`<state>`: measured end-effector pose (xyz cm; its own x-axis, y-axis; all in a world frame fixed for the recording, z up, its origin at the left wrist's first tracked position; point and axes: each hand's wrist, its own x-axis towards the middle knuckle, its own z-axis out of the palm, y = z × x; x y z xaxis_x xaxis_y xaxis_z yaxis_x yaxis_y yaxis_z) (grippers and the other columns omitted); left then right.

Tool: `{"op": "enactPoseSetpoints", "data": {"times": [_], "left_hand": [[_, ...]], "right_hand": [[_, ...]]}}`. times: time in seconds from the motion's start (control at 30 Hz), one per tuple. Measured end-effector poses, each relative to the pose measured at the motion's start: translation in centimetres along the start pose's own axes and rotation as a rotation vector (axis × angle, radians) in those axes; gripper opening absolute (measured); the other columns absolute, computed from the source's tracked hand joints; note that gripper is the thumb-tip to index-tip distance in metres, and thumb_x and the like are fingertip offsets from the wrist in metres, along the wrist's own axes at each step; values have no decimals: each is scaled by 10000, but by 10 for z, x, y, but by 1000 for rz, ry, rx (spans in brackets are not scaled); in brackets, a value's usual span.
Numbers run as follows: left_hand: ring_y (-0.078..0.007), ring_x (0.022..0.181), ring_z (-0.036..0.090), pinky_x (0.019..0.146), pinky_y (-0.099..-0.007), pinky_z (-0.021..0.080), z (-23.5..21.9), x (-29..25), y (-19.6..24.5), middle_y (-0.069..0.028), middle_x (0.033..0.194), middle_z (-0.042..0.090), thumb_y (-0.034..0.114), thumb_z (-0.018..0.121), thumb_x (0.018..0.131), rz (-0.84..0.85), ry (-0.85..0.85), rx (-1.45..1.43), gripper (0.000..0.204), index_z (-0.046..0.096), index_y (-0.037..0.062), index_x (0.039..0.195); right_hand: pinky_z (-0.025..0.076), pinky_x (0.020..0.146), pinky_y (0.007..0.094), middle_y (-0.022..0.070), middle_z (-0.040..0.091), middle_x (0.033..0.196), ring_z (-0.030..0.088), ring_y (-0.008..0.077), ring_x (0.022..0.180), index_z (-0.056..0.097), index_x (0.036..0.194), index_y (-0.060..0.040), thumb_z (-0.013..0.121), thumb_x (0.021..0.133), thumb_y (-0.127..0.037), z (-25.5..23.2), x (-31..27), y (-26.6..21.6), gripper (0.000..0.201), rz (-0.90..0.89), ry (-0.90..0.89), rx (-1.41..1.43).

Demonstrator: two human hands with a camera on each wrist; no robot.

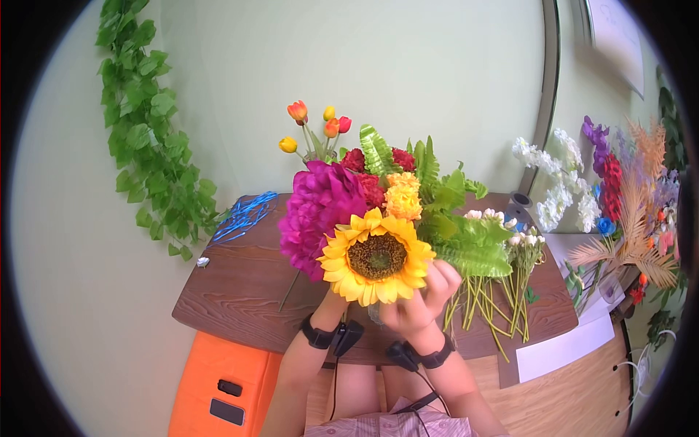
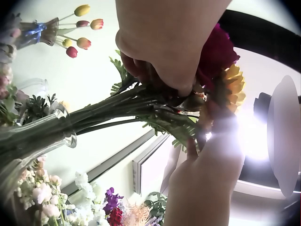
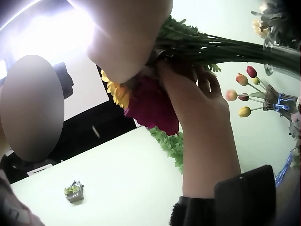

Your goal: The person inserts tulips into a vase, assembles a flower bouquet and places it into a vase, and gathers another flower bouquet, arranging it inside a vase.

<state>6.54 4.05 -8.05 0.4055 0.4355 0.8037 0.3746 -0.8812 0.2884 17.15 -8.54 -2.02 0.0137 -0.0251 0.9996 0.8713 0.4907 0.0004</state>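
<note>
A bouquet stands in a clear glass vase (image 2: 66, 125), its green stems (image 2: 108, 110) running down through the vase's mouth. At its front are a yellow sunflower (image 1: 378, 256) and a big magenta flower (image 1: 320, 215), with red and orange blooms and green fern leaves (image 1: 466, 244) behind. My left hand (image 3: 200, 94) curls round the stems just under the blossoms; in the head view the sunflower mostly hides it. With curled fingers my right hand (image 1: 422, 295) holds the sunflower at its lower right edge, some fingertips hidden behind the petals.
Tulips (image 1: 320, 127) in a small vase stand behind the bouquet. Blue cord (image 1: 244, 217) lies at the table's back left. Small pale blooms on long stems (image 1: 502, 291) lie to the right. More flowers (image 1: 619, 197) stand far right. An orange seat (image 1: 218, 386) is below left.
</note>
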Motion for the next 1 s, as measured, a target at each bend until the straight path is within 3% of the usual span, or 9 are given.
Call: {"op": "enactPoseSetpoints", "data": {"times": [0.13,0.5,0.7,0.9,1.0], "left_hand": [[-263,1115,437,892,-376,382,-5,-5,1,-139,1154,463,157,595,758,9,-10,-3,503,395,55,1208],[-265,1117,432,890,-377,383,-7,-8,7,-140,1155,457,156,600,756,22,-35,-8,514,388,53,1212],[-266,1119,429,888,-378,384,-12,-10,7,-140,1156,454,155,603,754,30,-48,-17,520,384,52,1214],[-267,1120,426,887,-379,385,-12,-2,7,-140,1156,450,155,606,753,36,-58,-23,526,379,52,1216],[-267,1120,425,887,-379,385,-10,0,8,-140,1156,449,155,607,752,38,-61,-26,529,377,51,1218]], "right_hand": [[376,742,342,95,498,1016,437,284,887,589,744,-69,569,590,-55,-4,-5,-2,156,-43,-2,45],[430,662,304,102,561,959,495,274,815,613,738,-71,597,567,-120,0,-10,-2,179,-139,67,162],[430,719,344,122,540,1008,493,309,881,599,717,-76,576,550,-101,2,-17,-1,170,-144,21,224],[365,846,370,117,509,1057,459,314,977,638,769,-123,565,592,-90,-8,-8,-2,194,-183,3,127],[339,838,366,117,440,1139,391,316,1036,624,816,-162,548,651,-114,-12,-14,-2,188,-64,3,92]]}}
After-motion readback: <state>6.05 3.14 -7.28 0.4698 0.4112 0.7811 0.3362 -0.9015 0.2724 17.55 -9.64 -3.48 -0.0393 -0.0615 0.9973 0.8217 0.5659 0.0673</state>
